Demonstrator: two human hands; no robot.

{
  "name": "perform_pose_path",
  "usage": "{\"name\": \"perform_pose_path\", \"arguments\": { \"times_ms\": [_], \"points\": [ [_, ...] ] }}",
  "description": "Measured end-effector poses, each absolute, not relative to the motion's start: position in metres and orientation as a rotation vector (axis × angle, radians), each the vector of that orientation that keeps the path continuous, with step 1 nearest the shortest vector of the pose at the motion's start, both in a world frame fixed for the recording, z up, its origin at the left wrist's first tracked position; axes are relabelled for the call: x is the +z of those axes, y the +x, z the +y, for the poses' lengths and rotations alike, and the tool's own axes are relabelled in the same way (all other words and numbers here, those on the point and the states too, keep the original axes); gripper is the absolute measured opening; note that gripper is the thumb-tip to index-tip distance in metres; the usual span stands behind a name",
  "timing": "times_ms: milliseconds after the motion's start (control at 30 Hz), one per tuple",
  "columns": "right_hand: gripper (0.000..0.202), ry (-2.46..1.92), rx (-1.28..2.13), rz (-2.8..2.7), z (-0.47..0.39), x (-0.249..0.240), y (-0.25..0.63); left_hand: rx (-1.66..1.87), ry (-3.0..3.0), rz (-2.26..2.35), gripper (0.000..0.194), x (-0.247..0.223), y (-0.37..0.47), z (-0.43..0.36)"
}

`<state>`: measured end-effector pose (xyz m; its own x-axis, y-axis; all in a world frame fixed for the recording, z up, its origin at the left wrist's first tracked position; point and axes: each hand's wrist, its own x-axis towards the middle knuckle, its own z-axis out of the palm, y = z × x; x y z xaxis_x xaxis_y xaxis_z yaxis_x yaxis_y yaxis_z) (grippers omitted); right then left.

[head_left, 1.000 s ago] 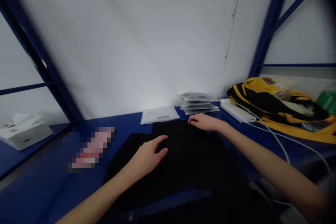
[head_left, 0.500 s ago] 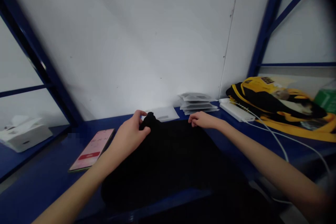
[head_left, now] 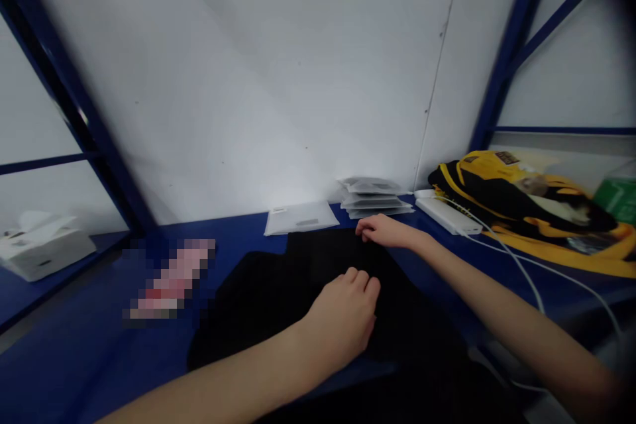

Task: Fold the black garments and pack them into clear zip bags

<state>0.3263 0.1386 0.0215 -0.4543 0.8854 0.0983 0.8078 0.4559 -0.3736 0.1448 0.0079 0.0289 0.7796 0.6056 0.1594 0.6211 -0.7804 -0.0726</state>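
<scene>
A piece of black cloth (head_left: 258, 298), its exact kind hard to tell, lies on the blue table in front of me. My left hand (head_left: 345, 311) is over the cloth's right half, back of the hand upward, fingers curled down and closed on the fabric; the fingertips and thumb are hidden. At the far right corner of the cloth, my right hand (head_left: 380, 230) pinches the edge with bent fingers. The cloth's far edge has a step in it, with its left part lying lower than the middle. Dark folds blend together, so the layers are hard to separate.
Behind the cloth lie a flat white plastic packet (head_left: 301, 217) and a stack of several similar packets (head_left: 373, 197). A blurred-out phone (head_left: 173, 281) is at left, a tissue box (head_left: 47, 248) beyond it. A white power bank (head_left: 448, 213) with cables and a yellow-black bag (head_left: 527, 192) stand right.
My left hand has moved from the cloth's far left corner rightward and toward me, uncovering the flat packet. The cloth's left far part has shifted. My right hand stays at its corner.
</scene>
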Motion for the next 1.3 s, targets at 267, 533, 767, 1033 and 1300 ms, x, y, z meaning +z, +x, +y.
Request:
{"name": "perform_pose_path", "arguments": {
  "times_ms": [267,533,767,1033,1300],
  "points": [
    [0.026,-1.061,0.339,-2.427,0.118,0.036,0.313,-0.243,-2.705,-1.218,0.040,0.039,0.104,0.000],
    [0.051,-0.760,0.741,-2.799,0.106,0.040,0.310,-0.058,-2.673,-1.262,0.020,0.031,0.101,0.017],
    [0.061,-0.893,0.649,-2.775,0.098,0.037,0.303,-0.350,-2.739,-1.447,0.012,0.033,0.094,0.037],
    [0.025,-0.877,0.297,-2.588,0.098,0.024,0.281,-0.574,-2.936,-1.491,0.013,0.052,0.081,0.047],
    [0.016,-0.990,0.213,-2.209,0.111,0.034,0.300,-0.694,-2.758,-1.532,0.031,0.051,0.043,0.109]
  ]
}}
